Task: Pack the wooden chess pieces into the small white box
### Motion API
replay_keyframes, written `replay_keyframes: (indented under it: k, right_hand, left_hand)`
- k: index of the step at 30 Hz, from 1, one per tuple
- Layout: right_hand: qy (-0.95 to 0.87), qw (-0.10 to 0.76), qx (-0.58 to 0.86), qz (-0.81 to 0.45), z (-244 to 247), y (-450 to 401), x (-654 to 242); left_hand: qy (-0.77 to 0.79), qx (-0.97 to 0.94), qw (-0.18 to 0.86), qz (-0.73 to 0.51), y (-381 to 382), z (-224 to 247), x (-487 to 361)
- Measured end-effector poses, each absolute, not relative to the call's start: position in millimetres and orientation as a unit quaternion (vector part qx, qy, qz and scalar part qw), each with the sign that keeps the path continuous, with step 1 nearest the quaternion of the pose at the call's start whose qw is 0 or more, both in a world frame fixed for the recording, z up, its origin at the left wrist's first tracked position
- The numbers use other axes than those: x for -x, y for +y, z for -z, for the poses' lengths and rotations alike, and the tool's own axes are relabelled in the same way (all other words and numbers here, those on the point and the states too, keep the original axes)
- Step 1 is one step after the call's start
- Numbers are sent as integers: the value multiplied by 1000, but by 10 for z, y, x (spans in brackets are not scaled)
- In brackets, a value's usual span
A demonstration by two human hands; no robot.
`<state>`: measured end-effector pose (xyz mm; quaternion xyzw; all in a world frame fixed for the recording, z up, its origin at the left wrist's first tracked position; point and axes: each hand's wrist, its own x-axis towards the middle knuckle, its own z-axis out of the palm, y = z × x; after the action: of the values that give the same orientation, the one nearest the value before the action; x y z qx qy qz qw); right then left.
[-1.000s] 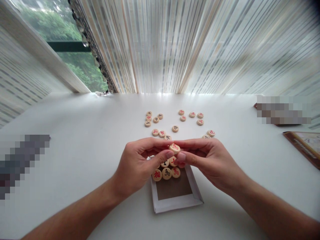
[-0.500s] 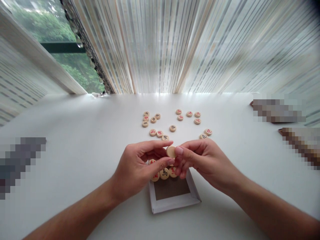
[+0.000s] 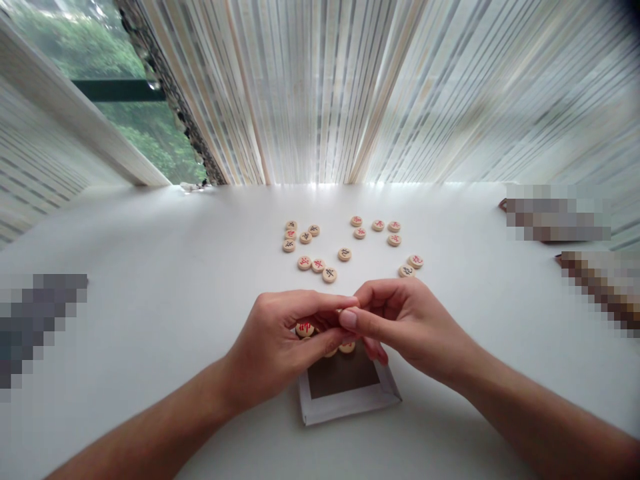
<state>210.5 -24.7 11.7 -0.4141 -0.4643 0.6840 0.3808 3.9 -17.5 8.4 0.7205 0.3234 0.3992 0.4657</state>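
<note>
Above a shallow white cardboard box (image 3: 350,408), the fingertips of both my hands meet. A wooden Chinese chess piece is pinched there, now almost wholly covered by the fingers. My left hand (image 3: 280,337) is closed on it from the left, thumb below and index finger above. From the right, my right hand (image 3: 413,323) grips it between thumb and index finger, its other fingers curled down at the box. Inside the box, at its far side, a red-marked piece (image 3: 305,329) and another piece (image 3: 347,347) show partly under my hands.
Loose chess pieces with red or black characters lie beyond my hands: a black-marked one (image 3: 329,274), a single one (image 3: 345,254), a pair (image 3: 407,271) at right, and several farther back. Blurred-out objects stand at both table sides. A striped curtain (image 3: 310,93) hangs behind.
My hands have drawn together, with the right fingertips shifting slightly left. The piece, plainly visible before with its blank face toward me, is now mostly hidden by my fingers.
</note>
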Motion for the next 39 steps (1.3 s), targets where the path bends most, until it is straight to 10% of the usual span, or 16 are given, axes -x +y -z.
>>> replay_keyframes:
  k: [17,39]
  right_hand:
    - [-422,395,344,-740,-110,-240,-2107]
    - [-463,380,389,-699,-131,-271,-2107]
  left_hand:
    - [304,-559,639,-433,-176,-146,-103]
    - [329,-683,492,-428,-209,-135,-70]
